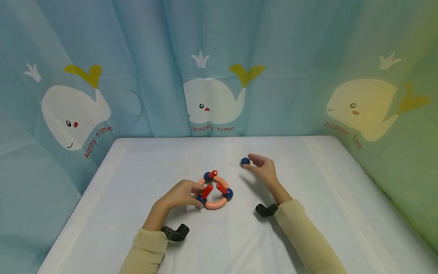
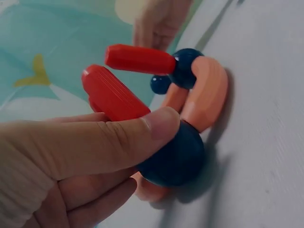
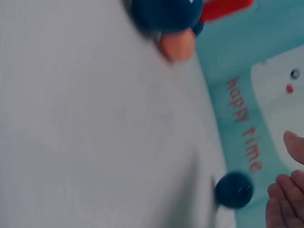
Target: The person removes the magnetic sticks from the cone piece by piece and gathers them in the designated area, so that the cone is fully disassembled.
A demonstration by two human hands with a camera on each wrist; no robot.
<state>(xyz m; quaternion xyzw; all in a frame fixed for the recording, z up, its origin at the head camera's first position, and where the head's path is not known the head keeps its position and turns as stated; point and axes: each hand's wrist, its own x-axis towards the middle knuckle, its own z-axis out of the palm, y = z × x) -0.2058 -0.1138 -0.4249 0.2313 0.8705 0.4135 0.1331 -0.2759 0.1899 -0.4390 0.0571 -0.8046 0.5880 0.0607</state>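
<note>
A ring of peach curved bars (image 1: 215, 204) joined by blue balls lies on the table, with red rods (image 1: 207, 191) rising from the balls. My left hand (image 1: 183, 194) pinches the ring's near-left blue ball (image 2: 178, 156), thumb on its upper side. Beyond the ring, a loose blue ball (image 1: 245, 161) sits on the white table. My right hand (image 1: 263, 169) is just to the right of that ball, its thumb and fingers spread apart. In the right wrist view a gap shows between the loose ball (image 3: 233, 190) and the fingers (image 3: 285, 202).
A white cloth covers the table (image 1: 119, 213). Behind it and at both sides hangs a blue-green curtain (image 1: 150, 68) printed with whales. A black wrist camera (image 1: 176, 232) sits on the left wrist and another camera (image 1: 266, 210) on the right.
</note>
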